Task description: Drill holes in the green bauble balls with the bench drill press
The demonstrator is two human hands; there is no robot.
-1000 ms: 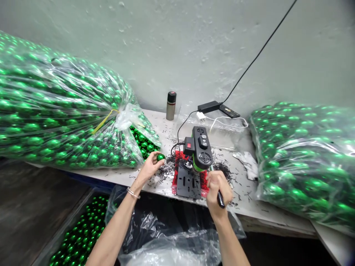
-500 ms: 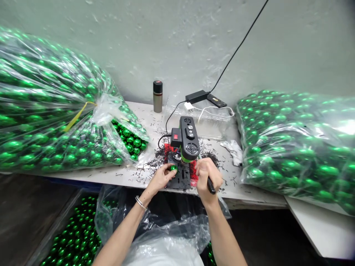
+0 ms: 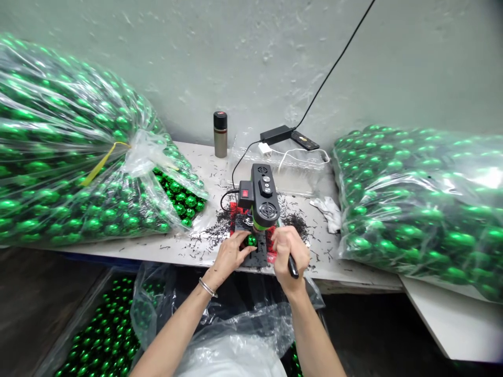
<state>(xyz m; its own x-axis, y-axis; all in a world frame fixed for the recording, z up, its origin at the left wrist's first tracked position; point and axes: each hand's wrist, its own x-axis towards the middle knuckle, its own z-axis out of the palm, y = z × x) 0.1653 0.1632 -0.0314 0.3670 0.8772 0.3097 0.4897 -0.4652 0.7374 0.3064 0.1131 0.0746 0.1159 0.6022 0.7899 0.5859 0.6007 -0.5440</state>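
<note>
Between the thumb and fingers of my left hand [image 3: 228, 257] is a shiny green ball [image 3: 252, 240]. The ball sits low under the head of a small black bench drill [image 3: 265, 191], above its slotted base plate [image 3: 258, 258]. Where the drill's tip meets the ball is hidden from this angle. My right hand [image 3: 291, 252] is closed in a fist round a black lever handle [image 3: 293, 267] on the drill's right side. Dark shavings [image 3: 295, 224] and red sheeting [image 3: 271, 255] lie about the base.
Large clear bags of green balls stand at left [image 3: 78, 167] and right [image 3: 416, 199]. Behind the drill are a bottle [image 3: 220, 135], a power adapter [image 3: 277, 134] and a plastic tray [image 3: 302, 178]. A white cloth [image 3: 329, 212] lies at right. More balls [image 3: 104, 324] fill a container below.
My left hand has moved slightly right, bringing the green ball further under the drill head. My right hand stays closed on the lever handle. The view has shifted a little.
</note>
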